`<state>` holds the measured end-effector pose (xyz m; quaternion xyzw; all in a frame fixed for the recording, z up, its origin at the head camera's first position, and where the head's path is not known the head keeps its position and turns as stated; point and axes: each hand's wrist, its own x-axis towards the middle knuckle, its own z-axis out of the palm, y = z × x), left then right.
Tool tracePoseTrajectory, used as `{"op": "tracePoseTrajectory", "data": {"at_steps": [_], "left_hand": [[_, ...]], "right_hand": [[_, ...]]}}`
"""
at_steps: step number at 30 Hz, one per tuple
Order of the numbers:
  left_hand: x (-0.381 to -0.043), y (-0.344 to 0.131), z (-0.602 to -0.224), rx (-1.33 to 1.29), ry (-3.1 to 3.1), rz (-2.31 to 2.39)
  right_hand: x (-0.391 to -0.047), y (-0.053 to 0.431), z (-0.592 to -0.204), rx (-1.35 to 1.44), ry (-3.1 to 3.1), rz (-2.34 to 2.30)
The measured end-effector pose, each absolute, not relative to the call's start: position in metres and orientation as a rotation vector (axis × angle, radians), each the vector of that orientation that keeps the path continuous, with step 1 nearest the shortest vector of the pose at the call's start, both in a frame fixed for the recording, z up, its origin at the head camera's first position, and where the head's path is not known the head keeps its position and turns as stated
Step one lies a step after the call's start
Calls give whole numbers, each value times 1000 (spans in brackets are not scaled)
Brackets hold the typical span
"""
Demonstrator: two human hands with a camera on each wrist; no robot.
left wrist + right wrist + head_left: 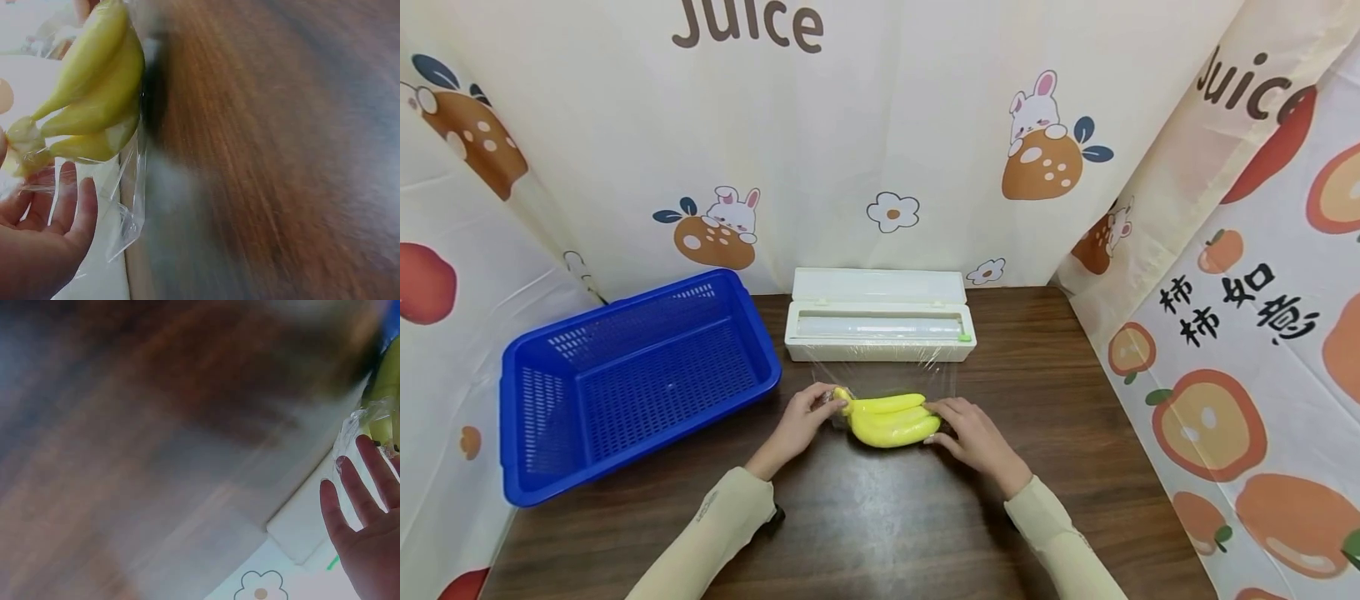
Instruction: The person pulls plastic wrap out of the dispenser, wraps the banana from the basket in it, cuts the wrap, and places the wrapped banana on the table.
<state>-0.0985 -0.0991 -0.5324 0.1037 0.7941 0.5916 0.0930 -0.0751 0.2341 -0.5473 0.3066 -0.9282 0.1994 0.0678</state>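
A bunch of yellow bananas (891, 423) lies across the middle, partly covered by clear cling film (134, 212) that hangs off it in creased folds. My left hand (806, 417) grips the stem end, its thumb on top and its other fingers beneath with the film. At the opposite end, my right hand (973, 435) holds the banana tips between thumb and index finger. The other fingers (357, 487) of that hand stretch out beside crumpled film in the right wrist view. Behind the bunch, the film runs back to a white cling film dispenser (880, 350), lid raised.
A blue perforated plastic basket (640, 433) stands on the left of the dark wood table (880, 533). Inside the dispenser lies a film roll (880, 325), with a small green slider (964, 338) at its right end. Printed curtains (850, 125) hang behind and beside the table.
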Motion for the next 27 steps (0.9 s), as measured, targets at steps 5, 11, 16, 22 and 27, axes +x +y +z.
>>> {"op": "tracePoseTrajectory", "data": {"at_steps": [5,11,16,22,27], "left_hand": [[-114,-91,-535,127,2332,1830],[-130,-83,-541,-106,2241,1949],[-141,-81,-547,-220,2200,1972],[-150,-82,-551,-258,2256,1917],[-155,-79,-547,-282,2310,1888]], "right_hand": [[-86,234,-541,863,-2875,664],[-106,231,-532,769,-2983,818],[-126,225,-526,675,-3096,921],[-143,219,-526,581,-3211,1025],[-151,218,-530,489,-3247,1139]]}}
